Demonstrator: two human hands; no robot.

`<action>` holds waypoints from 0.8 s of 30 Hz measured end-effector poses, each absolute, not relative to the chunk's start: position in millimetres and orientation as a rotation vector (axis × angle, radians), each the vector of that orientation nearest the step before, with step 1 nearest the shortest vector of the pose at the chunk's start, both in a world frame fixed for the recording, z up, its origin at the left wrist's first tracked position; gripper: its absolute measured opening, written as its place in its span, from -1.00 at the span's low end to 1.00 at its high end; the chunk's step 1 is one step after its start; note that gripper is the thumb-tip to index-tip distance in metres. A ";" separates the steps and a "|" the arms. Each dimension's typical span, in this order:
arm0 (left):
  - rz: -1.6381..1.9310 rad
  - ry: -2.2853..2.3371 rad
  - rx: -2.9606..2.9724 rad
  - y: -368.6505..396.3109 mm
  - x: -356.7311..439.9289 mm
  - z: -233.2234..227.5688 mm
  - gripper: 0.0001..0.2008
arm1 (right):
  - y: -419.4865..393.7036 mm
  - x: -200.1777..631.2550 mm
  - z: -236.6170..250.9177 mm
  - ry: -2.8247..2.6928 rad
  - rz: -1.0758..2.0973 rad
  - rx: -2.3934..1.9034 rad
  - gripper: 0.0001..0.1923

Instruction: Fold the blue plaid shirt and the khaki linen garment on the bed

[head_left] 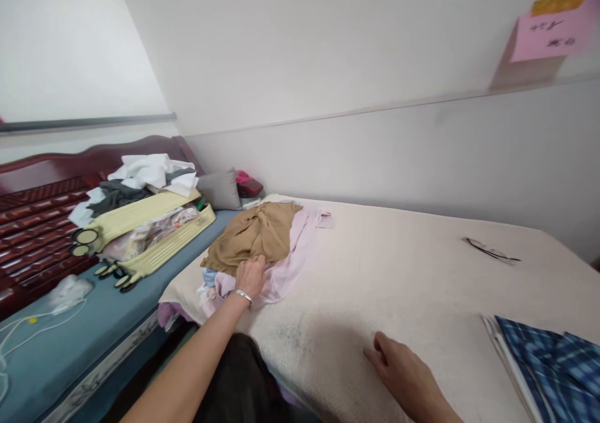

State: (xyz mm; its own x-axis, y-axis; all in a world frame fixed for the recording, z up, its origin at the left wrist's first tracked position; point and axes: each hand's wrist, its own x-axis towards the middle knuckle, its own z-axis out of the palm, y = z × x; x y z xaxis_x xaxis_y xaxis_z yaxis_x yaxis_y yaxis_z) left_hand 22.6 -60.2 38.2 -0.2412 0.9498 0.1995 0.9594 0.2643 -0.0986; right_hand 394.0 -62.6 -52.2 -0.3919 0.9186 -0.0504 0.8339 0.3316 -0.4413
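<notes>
My left hand (250, 275), with a silver bracelet on the wrist, reaches out to a heap of clothes at the left end of the cream-covered table (403, 267). Its fingers grip the near edge of a tan garment (255, 233) that tops the heap. Under that lie a pale pink garment (294, 253) and bits of light blue cloth. My right hand (404, 373) rests flat on the table's near edge, fingers apart, holding nothing.
A folded blue plaid cloth (553, 367) lies at the near right corner. A pair of glasses (491, 250) sits further back on the right. Left of the table, a blue-cushioned wooden bench (42, 223) carries an open yellow suitcase (154, 235) piled with clothes.
</notes>
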 end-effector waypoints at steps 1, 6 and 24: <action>-0.084 -2.310 -1.792 -56.2 31.9 45.8 -0.75 | -62.0 393.4 -49.0 -2.316 0.562 -1.561 -0.78; -0.135 -2.108 -2.138 -47.9 120.6 69.2 -0.85 | -66.1 389.0 -23.6 -1.993 0.421 -1.193 -0.54; 0.059 -2.226 -2.165 -96.7 90.1 22.3 -0.79 | -59.4 432.7 -5.4 -2.403 0.261 -1.595 -0.73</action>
State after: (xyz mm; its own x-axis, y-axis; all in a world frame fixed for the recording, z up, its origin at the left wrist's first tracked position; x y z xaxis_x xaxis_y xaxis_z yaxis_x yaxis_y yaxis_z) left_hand 90.1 -96.7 22.3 -0.0280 0.9996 -0.0009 0.9983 0.0279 -0.0518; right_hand 432.7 -59.4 -5.4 -0.3722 0.9223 0.1037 0.8785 0.3861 -0.2812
